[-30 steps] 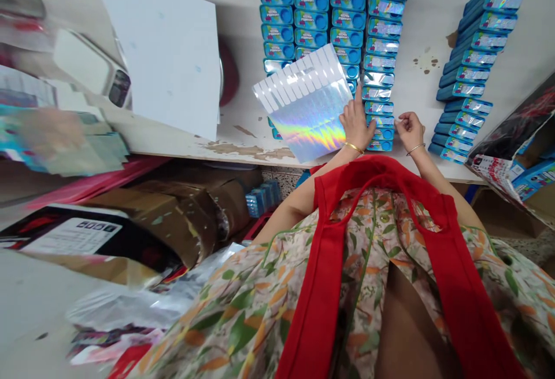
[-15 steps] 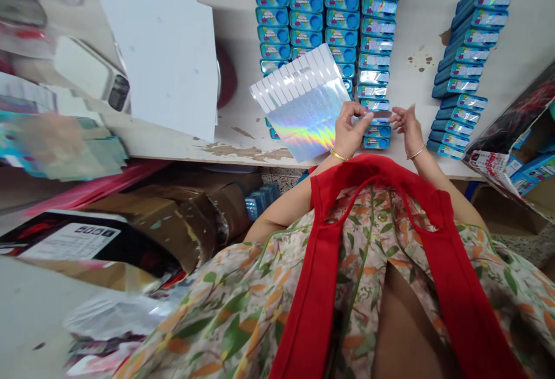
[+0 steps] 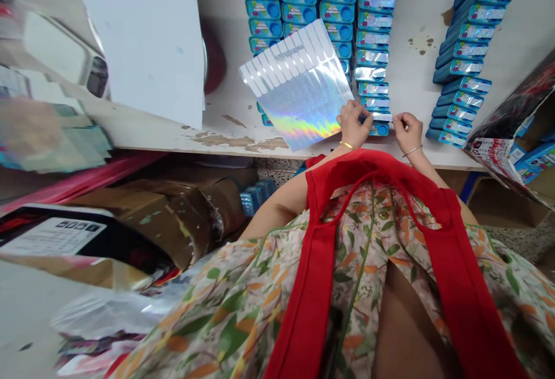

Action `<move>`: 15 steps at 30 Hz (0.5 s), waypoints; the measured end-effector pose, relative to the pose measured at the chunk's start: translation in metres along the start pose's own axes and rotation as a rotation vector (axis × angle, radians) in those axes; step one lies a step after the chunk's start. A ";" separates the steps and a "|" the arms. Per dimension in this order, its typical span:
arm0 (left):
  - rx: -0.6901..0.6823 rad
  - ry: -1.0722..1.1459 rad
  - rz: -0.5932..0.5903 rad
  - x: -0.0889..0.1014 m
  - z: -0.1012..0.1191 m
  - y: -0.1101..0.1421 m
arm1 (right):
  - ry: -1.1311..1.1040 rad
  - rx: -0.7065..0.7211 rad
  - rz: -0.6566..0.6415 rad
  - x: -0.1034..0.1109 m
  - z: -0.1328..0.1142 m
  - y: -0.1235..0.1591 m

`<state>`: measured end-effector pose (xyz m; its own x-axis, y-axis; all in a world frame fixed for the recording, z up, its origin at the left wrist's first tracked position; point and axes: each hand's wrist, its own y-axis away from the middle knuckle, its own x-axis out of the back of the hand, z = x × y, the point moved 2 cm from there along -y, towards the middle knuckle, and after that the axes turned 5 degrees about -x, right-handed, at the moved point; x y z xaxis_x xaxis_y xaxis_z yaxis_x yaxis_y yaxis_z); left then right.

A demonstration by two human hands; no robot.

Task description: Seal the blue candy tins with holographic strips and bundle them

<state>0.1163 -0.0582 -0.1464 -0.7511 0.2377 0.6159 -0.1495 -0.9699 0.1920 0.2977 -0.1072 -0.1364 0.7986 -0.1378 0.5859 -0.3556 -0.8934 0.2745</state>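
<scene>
Head view: white table [image 3: 403, 72], front edge with peeled paint; bare lane runs between box columns, right hand [image 3: 407, 130] in near end. Short shiny silver sticker strip [image 3: 382, 117] is above near end of column; left hand [image 3: 354, 126] and right hand pinch its ends narrowly. Rainbow-gloss rectangular sticker sheet [image 3: 299, 107] lies slanted beside left hand. Small blue round-cornered boxes [image 3: 374, 39]: four middle columns, one right. One sheet, one strip.

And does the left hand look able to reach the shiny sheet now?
Probably yes: the left hand is close beside the sheet with nothing between, though its fingers seem to pinch a strip.
</scene>
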 end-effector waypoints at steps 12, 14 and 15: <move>0.042 0.023 0.043 -0.014 -0.002 -0.009 | 0.023 -0.096 -0.041 -0.017 0.026 -0.008; 0.037 0.104 0.070 -0.019 -0.005 -0.011 | 0.008 -0.081 -0.103 -0.017 0.027 -0.010; 0.026 0.125 0.070 -0.022 -0.004 -0.012 | 0.024 -0.058 -0.152 -0.016 0.027 -0.012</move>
<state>0.1318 -0.0520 -0.1650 -0.8338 0.1591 0.5287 -0.0780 -0.9819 0.1725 0.3026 -0.1061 -0.1696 0.8337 0.0083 0.5522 -0.2594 -0.8768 0.4049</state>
